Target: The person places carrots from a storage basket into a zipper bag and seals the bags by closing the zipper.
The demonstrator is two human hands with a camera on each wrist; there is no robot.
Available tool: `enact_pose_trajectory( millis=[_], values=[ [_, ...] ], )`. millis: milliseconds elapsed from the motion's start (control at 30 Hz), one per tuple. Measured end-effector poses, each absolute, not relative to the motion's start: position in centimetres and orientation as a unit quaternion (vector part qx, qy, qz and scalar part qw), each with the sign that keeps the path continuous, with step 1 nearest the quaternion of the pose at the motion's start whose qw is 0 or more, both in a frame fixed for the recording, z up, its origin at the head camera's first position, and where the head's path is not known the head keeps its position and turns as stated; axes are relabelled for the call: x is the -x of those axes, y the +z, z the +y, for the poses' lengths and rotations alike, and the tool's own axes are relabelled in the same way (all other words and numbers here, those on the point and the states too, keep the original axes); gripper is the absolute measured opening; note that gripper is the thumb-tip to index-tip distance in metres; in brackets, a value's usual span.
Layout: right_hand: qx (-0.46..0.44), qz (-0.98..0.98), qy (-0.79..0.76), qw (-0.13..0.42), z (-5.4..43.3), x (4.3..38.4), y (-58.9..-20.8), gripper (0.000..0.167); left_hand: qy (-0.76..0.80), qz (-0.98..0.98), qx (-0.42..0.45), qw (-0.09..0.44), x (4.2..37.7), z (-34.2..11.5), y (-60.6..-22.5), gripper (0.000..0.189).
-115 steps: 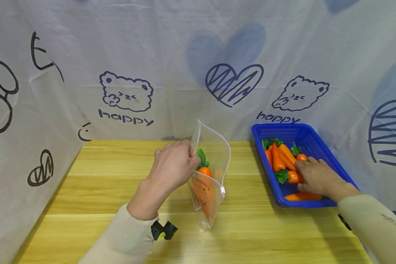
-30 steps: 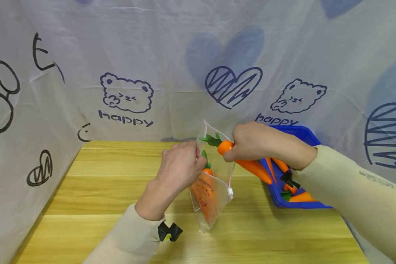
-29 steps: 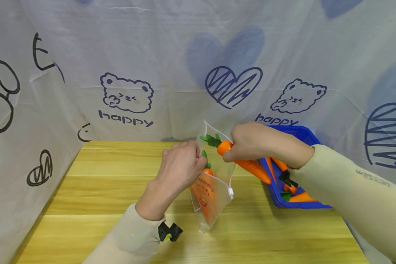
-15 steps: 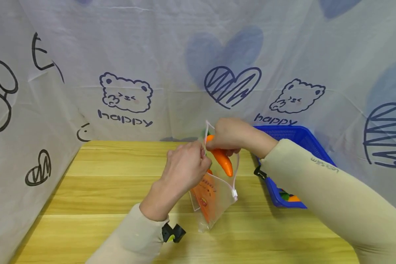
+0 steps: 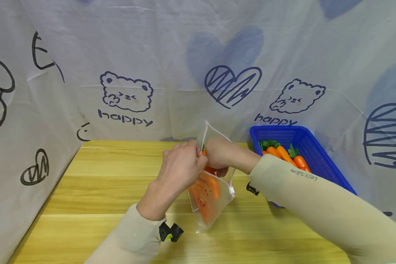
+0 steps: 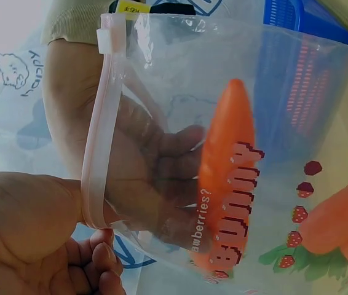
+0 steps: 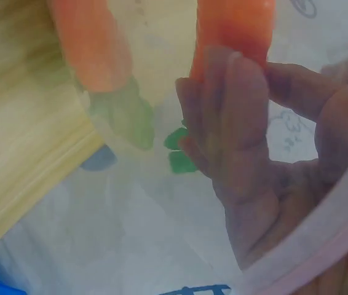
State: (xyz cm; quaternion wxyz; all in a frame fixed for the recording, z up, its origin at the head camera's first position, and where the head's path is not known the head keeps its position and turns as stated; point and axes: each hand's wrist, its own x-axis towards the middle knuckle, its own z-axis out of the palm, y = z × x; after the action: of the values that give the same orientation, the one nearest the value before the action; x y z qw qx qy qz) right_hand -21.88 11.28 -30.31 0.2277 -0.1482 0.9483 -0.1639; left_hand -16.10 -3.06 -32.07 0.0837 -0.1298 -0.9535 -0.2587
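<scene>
Seemingly to hold the bag [image 5: 217, 207] open at the frame's centre, the left hand [image 5: 182, 163] pinches its top, curled, while the right hand [image 5: 225, 152], inside it, grips a carrot [image 5: 215, 189] tip-down.

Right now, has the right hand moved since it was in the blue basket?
Yes: the right hand has moved left, away from the blue basket, into the clear bag.

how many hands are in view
2: the left hand grips the rim of the zip bag; the right hand, inside the bag, holds a carrot. No other hands show.
</scene>
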Motion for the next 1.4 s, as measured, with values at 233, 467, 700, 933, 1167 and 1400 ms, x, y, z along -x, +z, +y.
enact_pose_trajectory(
  millis=[233,467,700,933,1167,1400],
  values=[
    [0.17,0.951,-0.113,0.233,11.1,21.7,-30.6,0.039,-0.264,-0.954,0.12,0.082,16.3,-3.5,-31.8,0.012],
    [0.209,0.957,-0.11,0.166,12.6,21.1,-29.6,0.035,-0.271,-0.954,0.108,0.067,16.5,-4.5,-31.7,0.011],
    [0.325,0.941,-0.095,0.013,14.4,20.0,-29.3,0.02,-0.24,-0.963,0.112,0.052,16.4,-5.7,-31.5,0.013],
    [0.367,0.924,-0.065,-0.082,16.2,18.8,-29.1,0.012,-0.197,-0.973,0.103,0.063,16.4,-6.4,-31.1,0.018],
    [0.327,0.931,-0.097,-0.132,20.0,18.6,-29.5,0.005,-0.201,-0.972,0.098,0.073,16.3,-6.3,-31.3,0.013],
    [0.228,0.965,-0.114,-0.068,25.4,18.7,-30.9,0.008,-0.227,-0.967,0.099,0.064,16.2,-6.1,-31.7,0.01]
  ],
)
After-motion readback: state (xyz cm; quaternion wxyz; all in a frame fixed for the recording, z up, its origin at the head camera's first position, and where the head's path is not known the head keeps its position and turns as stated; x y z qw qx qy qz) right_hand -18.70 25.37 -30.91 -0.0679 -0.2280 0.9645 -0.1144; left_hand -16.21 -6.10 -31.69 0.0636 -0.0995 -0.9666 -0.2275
